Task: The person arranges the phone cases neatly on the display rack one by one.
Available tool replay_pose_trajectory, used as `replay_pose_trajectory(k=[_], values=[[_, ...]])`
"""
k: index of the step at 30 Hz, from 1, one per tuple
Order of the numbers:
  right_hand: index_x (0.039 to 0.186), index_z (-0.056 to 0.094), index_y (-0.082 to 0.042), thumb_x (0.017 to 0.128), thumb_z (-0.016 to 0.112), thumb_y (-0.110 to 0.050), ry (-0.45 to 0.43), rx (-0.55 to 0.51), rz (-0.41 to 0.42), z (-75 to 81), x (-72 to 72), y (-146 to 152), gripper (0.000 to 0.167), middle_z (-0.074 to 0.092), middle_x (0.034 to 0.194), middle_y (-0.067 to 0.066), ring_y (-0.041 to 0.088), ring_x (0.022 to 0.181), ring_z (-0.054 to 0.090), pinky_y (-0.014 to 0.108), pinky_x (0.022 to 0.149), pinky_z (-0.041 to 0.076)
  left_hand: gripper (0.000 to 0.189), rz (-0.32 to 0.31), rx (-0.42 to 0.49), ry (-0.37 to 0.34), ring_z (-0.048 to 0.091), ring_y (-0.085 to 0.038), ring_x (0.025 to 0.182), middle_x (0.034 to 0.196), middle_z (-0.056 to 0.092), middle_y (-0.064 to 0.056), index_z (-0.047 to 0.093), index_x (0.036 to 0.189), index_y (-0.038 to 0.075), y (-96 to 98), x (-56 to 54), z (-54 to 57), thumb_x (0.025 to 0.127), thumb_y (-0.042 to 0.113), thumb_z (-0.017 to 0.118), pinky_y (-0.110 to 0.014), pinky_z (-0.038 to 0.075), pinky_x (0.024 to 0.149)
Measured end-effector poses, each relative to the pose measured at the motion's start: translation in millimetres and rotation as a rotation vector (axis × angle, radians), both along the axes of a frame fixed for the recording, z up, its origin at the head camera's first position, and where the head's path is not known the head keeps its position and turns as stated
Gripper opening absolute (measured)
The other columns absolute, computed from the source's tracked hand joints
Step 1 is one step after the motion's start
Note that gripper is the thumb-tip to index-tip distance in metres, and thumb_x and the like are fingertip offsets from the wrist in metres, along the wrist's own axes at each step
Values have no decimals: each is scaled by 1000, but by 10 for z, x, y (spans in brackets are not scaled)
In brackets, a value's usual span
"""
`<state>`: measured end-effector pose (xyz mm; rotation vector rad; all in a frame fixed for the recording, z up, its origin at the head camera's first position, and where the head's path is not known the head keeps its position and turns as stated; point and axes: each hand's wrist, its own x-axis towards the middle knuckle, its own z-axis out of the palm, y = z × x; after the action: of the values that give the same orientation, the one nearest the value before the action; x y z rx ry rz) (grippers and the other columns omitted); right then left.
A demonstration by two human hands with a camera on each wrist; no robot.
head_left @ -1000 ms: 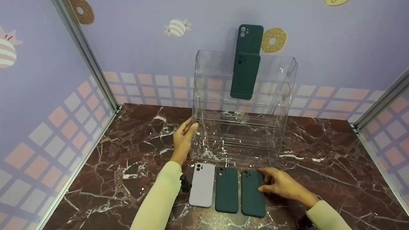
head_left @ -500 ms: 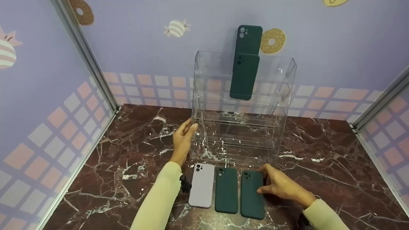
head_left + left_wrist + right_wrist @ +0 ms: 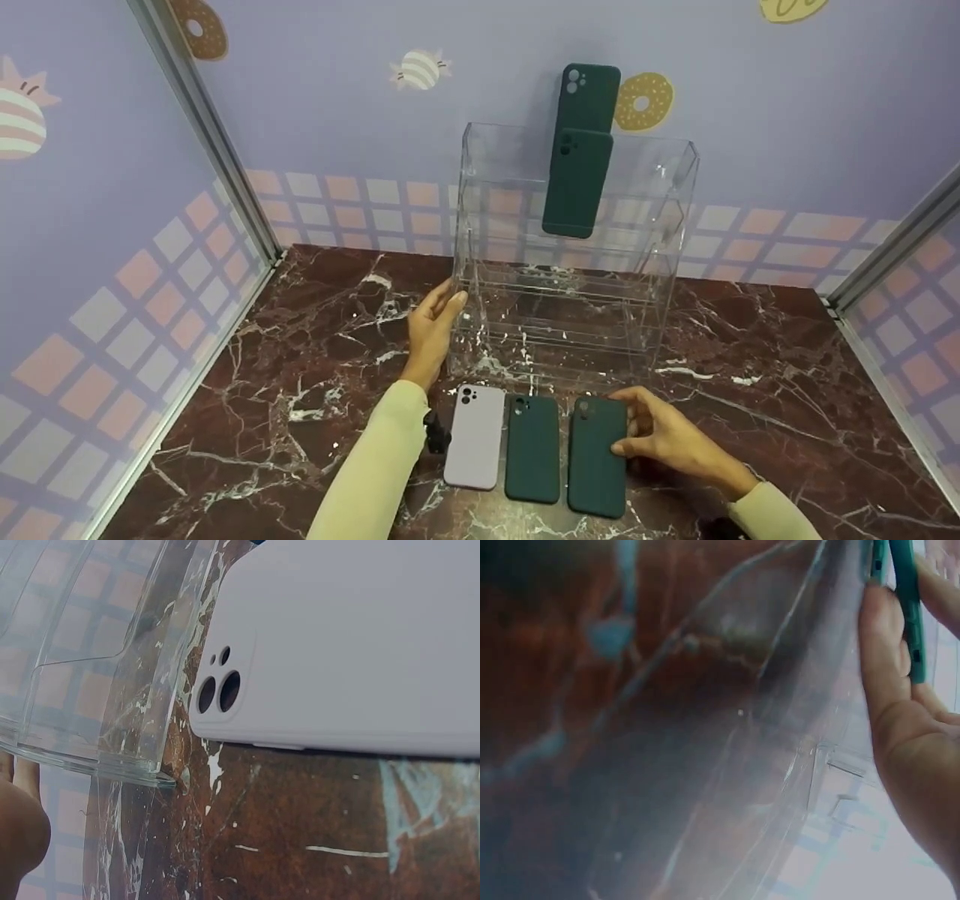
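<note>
A dark green phone case (image 3: 597, 469) is pinched by my right hand (image 3: 671, 439), thumb on its right edge and fingers toward its underside. In the right wrist view the green case (image 3: 910, 622) shows edge-on between thumb and fingers. To its left lie another green case (image 3: 532, 450) and a pale lilac case (image 3: 475, 439), camera cutouts facing away from me. My left hand (image 3: 431, 330) rests against the left side of a clear acrylic tiered rack (image 3: 562, 285), fingers extended. In the left wrist view the lilac case (image 3: 337, 652) lies beside the rack's base.
Two more green cases, a front one (image 3: 577, 187) and a rear one (image 3: 592, 97), stand upright on the rack's upper tiers. Behind it rises a patterned lilac wall (image 3: 322, 112). Metal-framed side panels flank the dark red marbled tabletop (image 3: 300, 360).
The right-hand green case has shifted slightly toward me and tilted, its cutouts now looking green rather than dark. My right fingers have slipped further under its edge. The left hand stays put.
</note>
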<state>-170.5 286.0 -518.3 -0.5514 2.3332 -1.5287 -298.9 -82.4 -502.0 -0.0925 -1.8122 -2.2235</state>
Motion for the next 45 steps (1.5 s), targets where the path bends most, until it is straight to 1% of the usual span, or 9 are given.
replay_pose_trajectory(k=[5,13,18,21,26,30,33,38,45], values=[[149,45,6,96,77,0,109,-107,13,102,-6,0,62,66,97,20,23,84,72,44,70,64,46,-6,-17,-3,66,-27,126,139,67,-19,62,146,-1,-3,-3,-6,103,13,71,-40,51,110],[145,54,1,98,72,6,319,-104,-87,342,-98,-34,51,66,88,15,21,70,67,35,56,58,47,-8,13,-2,66,-25,125,140,67,-20,60,147,-2,5,13,1,103,10,70,-38,51,110],[144,57,-2,99,70,6,357,-111,-205,519,-159,-68,47,66,85,14,21,65,65,31,52,54,46,-4,28,-4,67,-24,124,139,67,-20,61,146,-3,11,0,5,103,9,71,-35,52,109],[143,58,0,99,68,9,378,-141,-245,644,-214,-94,46,69,89,15,23,68,66,29,56,56,46,-3,26,-5,68,-23,123,139,67,-20,61,146,-3,13,-4,-5,103,9,71,-35,52,108],[141,61,-1,97,69,13,480,-142,-287,890,-344,-130,47,68,87,14,21,62,59,24,53,49,46,0,19,-2,68,-22,121,137,69,-20,62,145,-3,15,-12,-12,103,10,72,-35,52,108],[142,60,-1,97,69,13,555,-153,-301,1101,-463,-152,48,66,84,16,18,60,55,22,52,47,46,0,19,3,68,-23,122,137,68,-20,62,145,-4,22,-9,5,102,9,72,-35,53,107],[142,59,2,97,67,14,583,-188,-304,1251,-555,-166,47,69,90,20,16,66,62,23,58,54,46,-8,13,2,67,-25,124,138,68,-20,61,146,-4,26,-6,9,103,9,71,-36,52,108],[142,59,3,98,67,14,636,-222,-322,1471,-688,-198,46,70,93,21,15,69,64,21,62,54,47,2,-30,-17,66,-29,127,139,68,-19,61,147,-2,15,11,16,103,13,71,-40,51,110],[142,59,2,99,67,12,636,-291,-318,1692,-838,-305,45,70,97,19,19,77,70,26,70,60,46,16,-37,-27,66,-30,127,138,68,-20,62,146,-2,10,1,16,103,13,72,-40,51,110]])
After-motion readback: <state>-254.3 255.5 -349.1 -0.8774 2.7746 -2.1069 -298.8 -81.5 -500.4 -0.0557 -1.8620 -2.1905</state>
